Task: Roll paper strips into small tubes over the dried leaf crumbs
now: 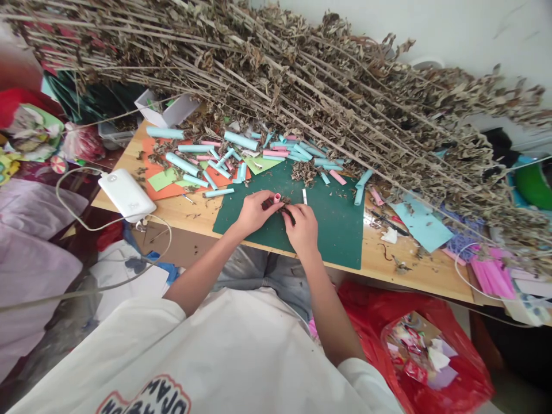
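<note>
My left hand (255, 214) is closed around a small pink paper tube (276, 198), whose round open end faces up. Beside it, my right hand (303, 225) pinches a bit of dried leaf (284, 205) close to the tube's mouth. Both hands are over a dark green cutting mat (336, 230). Just past my right fingers a small white stick-like piece (305, 196) lies on the mat. A pile of crumbled dried leaves (303, 171) sits at the mat's far edge.
Blue paper tubes (181, 164) and several pink ones lie across the wooden table (414, 270). Long dried leafy stalks (259, 63) cover the back. A white power bank (126, 194) with a cable rests at left. A red bag of scraps (466, 356) stands below, right.
</note>
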`<state>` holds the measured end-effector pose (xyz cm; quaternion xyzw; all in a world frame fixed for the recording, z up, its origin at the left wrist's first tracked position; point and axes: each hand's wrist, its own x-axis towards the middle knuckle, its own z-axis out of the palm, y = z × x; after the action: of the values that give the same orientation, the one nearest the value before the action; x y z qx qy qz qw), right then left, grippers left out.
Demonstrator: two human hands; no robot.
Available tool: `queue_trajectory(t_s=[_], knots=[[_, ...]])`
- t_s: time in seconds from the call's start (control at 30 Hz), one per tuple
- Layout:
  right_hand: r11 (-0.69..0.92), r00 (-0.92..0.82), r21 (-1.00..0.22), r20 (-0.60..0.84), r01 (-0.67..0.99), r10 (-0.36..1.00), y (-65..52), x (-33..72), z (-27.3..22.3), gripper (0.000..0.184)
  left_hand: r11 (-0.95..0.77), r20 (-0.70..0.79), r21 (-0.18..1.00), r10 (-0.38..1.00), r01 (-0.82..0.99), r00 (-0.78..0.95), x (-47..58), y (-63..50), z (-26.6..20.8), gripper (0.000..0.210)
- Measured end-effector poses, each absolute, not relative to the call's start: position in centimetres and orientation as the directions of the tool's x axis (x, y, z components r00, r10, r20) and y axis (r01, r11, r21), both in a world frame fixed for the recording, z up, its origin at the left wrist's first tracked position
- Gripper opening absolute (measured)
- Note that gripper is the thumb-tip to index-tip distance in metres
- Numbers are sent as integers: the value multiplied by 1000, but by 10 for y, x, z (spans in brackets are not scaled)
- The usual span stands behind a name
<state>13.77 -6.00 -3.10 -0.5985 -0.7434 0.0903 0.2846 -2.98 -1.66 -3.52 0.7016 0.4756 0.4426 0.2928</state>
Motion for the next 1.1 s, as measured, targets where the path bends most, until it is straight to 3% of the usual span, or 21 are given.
queue_trajectory(t_s=[0.27,0.5,0.77,0.93,1.1], knots=[[244,-81,-516,318,821,945,-66,128,-31,27,-344,311,839,939,421,147,-31,-17,-34,26],[203,-102,-414,252,887,962,-63,119,-35,25,-323,289,855,947,406,143,-30,-17,-34,24],[128,39,-500,311,857,950,-68,138,-25,23,-316,279,868,948,384,151,-30,-18,-33,27],[143,64,-523,357,840,932,-72,136,-20,22,-168,159,979,984,117,83,-32,-17,-36,32],[257,28,-749,344,611,938,-72,123,-8,24,-44,54,984,997,-173,54,-36,-11,-28,42]])
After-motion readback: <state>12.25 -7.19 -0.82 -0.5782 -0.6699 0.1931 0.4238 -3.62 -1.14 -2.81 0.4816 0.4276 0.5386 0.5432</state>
